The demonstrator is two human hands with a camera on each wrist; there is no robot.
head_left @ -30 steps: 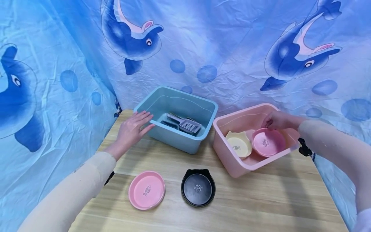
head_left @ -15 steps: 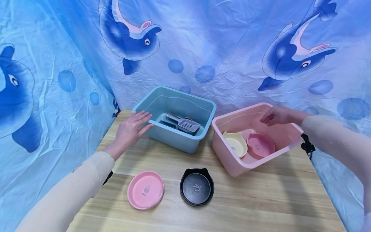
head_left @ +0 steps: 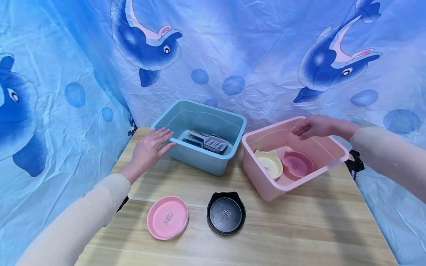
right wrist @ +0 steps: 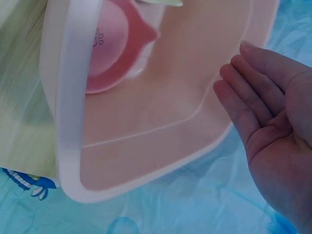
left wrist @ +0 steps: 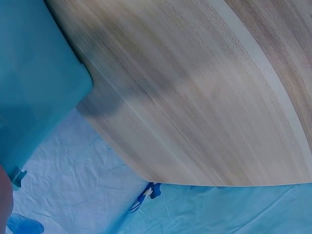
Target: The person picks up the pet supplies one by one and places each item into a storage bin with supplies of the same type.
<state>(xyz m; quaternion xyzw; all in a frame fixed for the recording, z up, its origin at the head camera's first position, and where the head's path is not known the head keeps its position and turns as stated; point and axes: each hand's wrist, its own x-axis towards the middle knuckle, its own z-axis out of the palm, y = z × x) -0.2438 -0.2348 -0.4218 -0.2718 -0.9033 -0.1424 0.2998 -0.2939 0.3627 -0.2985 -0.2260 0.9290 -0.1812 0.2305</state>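
Observation:
My left hand [head_left: 151, 146] rests with straight fingers on the near left rim of the blue bin [head_left: 199, 157]. Over the pink bin [head_left: 266, 186] hovers my right hand [head_left: 316, 126], its fingers loosely bent and holding nothing; the right wrist view shows its bare palm. Inside that bin a dark pink cat-ear bowl [head_left: 297, 165] with a paw print lies beside a cream cat-ear bowl [head_left: 270, 164]. A grey slotted litter scoop [head_left: 214, 143] lies on darker items in the blue bin.
On the wooden table [head_left: 283, 229], a pink round bowl [head_left: 168, 217] with a fishbone print sits at front left. A black cat-ear bowl [head_left: 226, 213] stands to its right. A blue dolphin-print curtain [head_left: 266, 55] hangs behind and beside the table.
My right hand has let go of the dark pink bowl, which now sits on the pink bin's floor, and has risen toward the back rim. The left hand stays put.

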